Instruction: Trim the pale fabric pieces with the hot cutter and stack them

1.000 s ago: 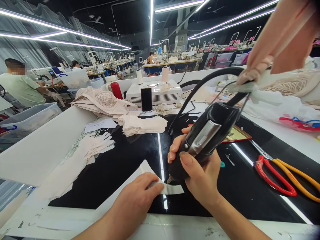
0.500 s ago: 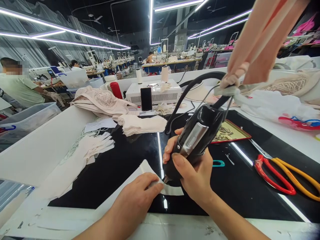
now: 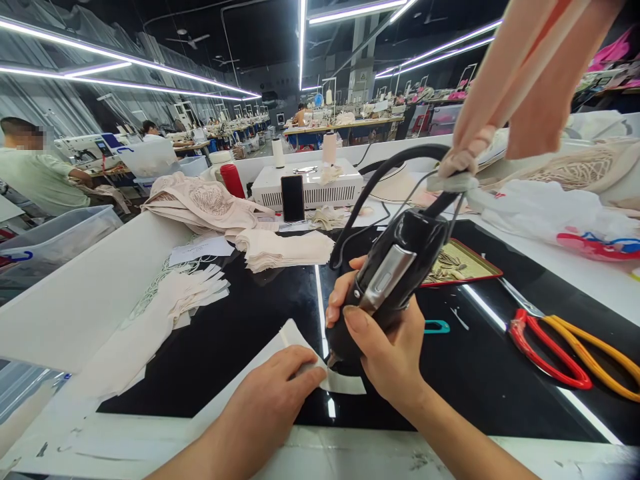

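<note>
1. Two hands, both over the bench, near the middle of its near edge.
2. Left hand: fingers close together, laid on the pale cloth; whether they pinch it, cannot tell.
3. Right hand: fingers wrapped round the black tool, tilted, tip down just beside the left thumb. Contact between tip and cloth unclear.
4. Cloth: judged light, soft, apt to slide on the glossy bench. Best held flat, close to the tip.
5. Tool: probably rigid, rather heavy; full grip low on the body suits. Cord may tug.
6. Scissors lie toward the right edge.
</note>
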### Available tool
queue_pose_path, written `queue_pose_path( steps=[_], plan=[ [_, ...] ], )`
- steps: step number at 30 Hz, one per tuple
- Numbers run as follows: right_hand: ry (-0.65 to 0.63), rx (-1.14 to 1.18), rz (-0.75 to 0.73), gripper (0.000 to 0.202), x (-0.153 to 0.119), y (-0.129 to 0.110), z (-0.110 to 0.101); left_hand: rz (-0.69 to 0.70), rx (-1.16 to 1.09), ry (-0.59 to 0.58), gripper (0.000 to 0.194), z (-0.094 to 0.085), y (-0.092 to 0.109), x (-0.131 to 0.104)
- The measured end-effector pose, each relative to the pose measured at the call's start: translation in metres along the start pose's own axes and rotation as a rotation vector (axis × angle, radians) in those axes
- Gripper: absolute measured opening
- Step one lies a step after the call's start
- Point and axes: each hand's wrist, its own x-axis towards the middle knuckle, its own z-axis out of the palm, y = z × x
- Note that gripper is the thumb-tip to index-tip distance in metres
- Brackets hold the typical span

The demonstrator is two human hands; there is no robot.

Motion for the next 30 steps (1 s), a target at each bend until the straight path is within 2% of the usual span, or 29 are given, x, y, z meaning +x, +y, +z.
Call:
queue_pose_path(
  steps=[11, 20, 30],
  plan=[
    [0.011, -0.027, 0.014, 0.028, -0.001, -0.001, -0.001, -0.016, 0.016, -0.009, 0.038, -0.001, 0.002, 0.000],
    [-0.037, -0.047, 0.021, 0.029, -0.009, -0.002, -0.009, -0.027, 0.028, -0.026, 0.042, -0.001, 0.001, -0.002],
    [0.030, -0.097, 0.010, 0.024, -0.006, -0.006, 0.001, -0.016, 0.037, -0.029, 0.046, 0.000, 0.002, -0.001]
  ],
)
